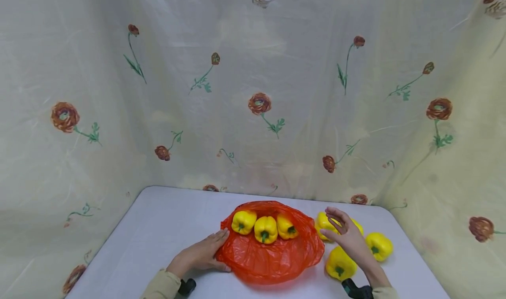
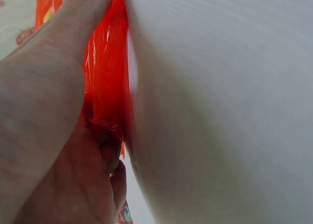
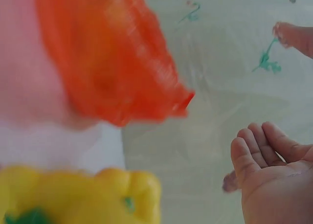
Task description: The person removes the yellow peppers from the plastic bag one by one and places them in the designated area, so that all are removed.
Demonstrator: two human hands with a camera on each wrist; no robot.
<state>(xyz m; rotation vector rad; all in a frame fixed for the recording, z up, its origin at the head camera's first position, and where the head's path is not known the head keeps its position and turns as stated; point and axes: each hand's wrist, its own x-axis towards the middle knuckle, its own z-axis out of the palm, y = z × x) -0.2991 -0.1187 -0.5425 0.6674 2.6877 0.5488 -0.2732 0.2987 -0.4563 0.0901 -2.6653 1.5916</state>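
A red plastic bag (image 1: 272,264) lies spread on the table, its mouth facing me. Three yellow bell peppers (image 1: 265,229) sit in a row inside its mouth. At the bag's left edge is my left hand (image 1: 203,251), thumb and fingers on either side of the thin plastic. The left wrist view shows the bag's red film (image 2: 105,72) between them. My right hand (image 1: 348,237) is raised over more yellow peppers (image 1: 341,264) right of the bag, fingers loosely bent and apart from the thumb. Nothing is in its palm (image 3: 279,194).
Several loose bell peppers, one of them a pepper (image 1: 379,246) at the far right, lie on the white table (image 1: 178,211). Behind and beside the table hangs a flowered plastic curtain (image 1: 300,127). Black wrist straps (image 1: 356,289) sit on both arms.
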